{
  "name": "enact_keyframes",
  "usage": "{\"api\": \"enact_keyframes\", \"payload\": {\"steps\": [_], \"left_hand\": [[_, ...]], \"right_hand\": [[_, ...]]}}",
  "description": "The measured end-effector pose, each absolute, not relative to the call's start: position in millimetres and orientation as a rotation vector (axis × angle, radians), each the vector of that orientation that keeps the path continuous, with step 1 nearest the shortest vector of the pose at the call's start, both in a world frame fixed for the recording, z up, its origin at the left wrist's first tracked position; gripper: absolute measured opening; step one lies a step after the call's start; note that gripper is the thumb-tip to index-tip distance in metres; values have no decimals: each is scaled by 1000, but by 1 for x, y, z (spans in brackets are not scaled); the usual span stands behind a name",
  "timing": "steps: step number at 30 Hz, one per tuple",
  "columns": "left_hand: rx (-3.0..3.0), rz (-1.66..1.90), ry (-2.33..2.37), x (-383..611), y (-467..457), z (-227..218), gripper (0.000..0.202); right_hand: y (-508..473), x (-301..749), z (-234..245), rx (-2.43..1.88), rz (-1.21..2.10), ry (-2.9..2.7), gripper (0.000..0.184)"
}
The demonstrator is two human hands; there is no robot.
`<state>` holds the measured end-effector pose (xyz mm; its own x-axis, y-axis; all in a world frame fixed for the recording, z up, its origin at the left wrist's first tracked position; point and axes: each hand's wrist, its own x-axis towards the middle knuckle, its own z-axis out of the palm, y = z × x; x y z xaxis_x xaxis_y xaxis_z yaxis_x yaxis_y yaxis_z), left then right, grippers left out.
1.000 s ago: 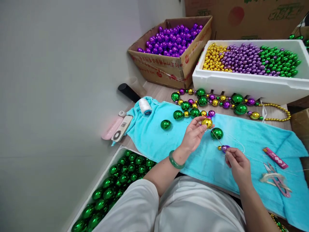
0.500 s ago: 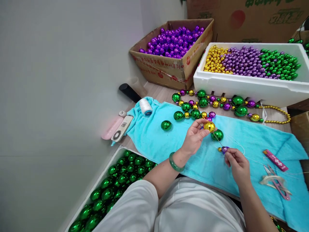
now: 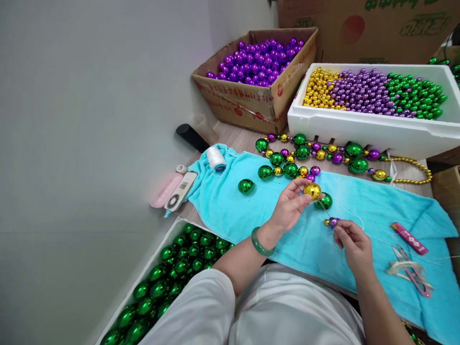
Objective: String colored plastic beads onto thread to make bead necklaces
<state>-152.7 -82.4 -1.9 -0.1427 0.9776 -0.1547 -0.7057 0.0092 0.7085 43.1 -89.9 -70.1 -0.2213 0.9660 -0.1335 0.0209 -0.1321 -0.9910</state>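
Note:
Between thumb and fingers, my left hand grips a large shiny gold bead. My right hand is pinched at a small purple bead, beside a small gold bead. A thin needle-like line runs from the gold bead down to the purple one. Just behind the gold bead lies a green bead on the turquoise towel. White thread trails to the right over the cloth. A bead garland, in green, gold and purple, is partly hidden behind my left fingers.
A loose green bead and a thread spool sit on the left. Scissors and a pink packet lie right. Behind stand a cardboard box of purple beads and a white foam box. Green beads fill a lower container.
The gold bead has shifted very slightly right and down in my left hand. My right hand keeps nearly the same place, and the view has moved a touch.

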Motion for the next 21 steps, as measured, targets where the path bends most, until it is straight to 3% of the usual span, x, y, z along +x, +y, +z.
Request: {"api": "enact_keyframes", "payload": {"steps": [8, 15, 21], "left_hand": [[858, 1275, 1012, -143, -85, -12, 33], [1362, 1033, 1176, -176, -47, 16, 36], [1760, 1077, 1778, -222, 18, 37, 17]], "right_hand": [[-88, 34, -57, -1163, 1506, -1193, 19], [-79, 43, -60, -1165, 1544, -1126, 19], [-69, 54, -55, -1165, 1523, -1112, 17]]}}
